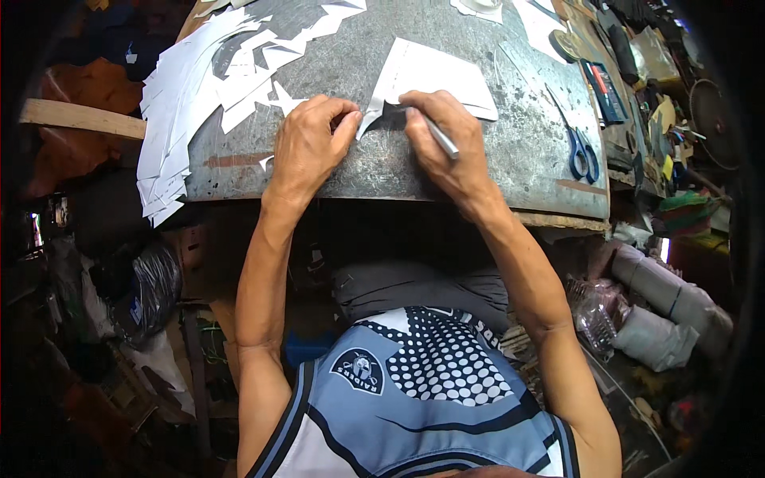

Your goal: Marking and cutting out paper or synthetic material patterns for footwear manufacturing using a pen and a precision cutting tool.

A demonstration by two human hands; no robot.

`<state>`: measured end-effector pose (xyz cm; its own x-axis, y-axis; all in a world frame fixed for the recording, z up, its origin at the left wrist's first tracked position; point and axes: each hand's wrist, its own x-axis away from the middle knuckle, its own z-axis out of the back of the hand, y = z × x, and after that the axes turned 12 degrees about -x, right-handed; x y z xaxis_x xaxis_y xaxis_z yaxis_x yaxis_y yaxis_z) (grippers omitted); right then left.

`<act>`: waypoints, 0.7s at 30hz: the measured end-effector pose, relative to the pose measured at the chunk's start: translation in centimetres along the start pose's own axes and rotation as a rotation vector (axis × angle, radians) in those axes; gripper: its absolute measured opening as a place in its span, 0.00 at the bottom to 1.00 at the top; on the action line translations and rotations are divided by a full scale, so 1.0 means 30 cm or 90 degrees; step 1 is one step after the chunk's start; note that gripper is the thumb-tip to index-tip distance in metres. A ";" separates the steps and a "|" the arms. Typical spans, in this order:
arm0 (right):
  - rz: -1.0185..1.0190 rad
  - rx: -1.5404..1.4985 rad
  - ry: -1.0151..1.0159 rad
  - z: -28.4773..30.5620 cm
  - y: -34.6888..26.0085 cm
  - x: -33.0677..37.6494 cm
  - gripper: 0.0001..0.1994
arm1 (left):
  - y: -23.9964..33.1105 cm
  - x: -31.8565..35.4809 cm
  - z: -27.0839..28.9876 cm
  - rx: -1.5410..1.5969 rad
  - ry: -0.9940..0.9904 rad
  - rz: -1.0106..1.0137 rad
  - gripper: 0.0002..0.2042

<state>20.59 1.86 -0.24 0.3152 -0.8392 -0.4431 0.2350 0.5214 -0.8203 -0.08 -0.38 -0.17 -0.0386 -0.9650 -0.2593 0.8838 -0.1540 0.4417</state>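
A white paper piece (438, 73) with faint lines lies on the metal-topped table, and a narrow strip of paper (371, 116) curls away from its near left corner. My left hand (312, 142) is closed, thumb and forefinger pinched at the edge of that strip. Over the paper's near edge, my right hand (448, 139) grips a slim silver tool (441, 137) that looks like a craft knife. Its handle points back toward me, and its tip is hidden by the fingers.
Overlapping white paper pieces (179, 103) hang over the table's left edge, beside paper scraps (267, 60). Blue-handled scissors (583, 155) lie at the right near a roll of tape (566, 46) and a dark blue box (604, 92). The worn metal tabletop (351, 179) ends just before me.
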 end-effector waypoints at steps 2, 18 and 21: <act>0.033 0.006 -0.001 0.018 0.000 0.000 0.08 | 0.020 -0.012 0.011 0.085 0.009 0.035 0.12; 0.189 0.106 0.004 0.118 -0.022 0.093 0.12 | 0.064 -0.077 0.019 0.180 -0.139 0.201 0.17; 0.235 0.142 0.017 0.156 -0.039 0.121 0.14 | 0.080 -0.060 0.022 0.005 -0.036 0.148 0.20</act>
<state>25.75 -1.08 0.80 0.3924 -0.5925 -0.7035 0.3046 0.8054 -0.5084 1.81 0.83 1.92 0.1400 -0.9849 -0.1016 0.8686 0.0729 0.4902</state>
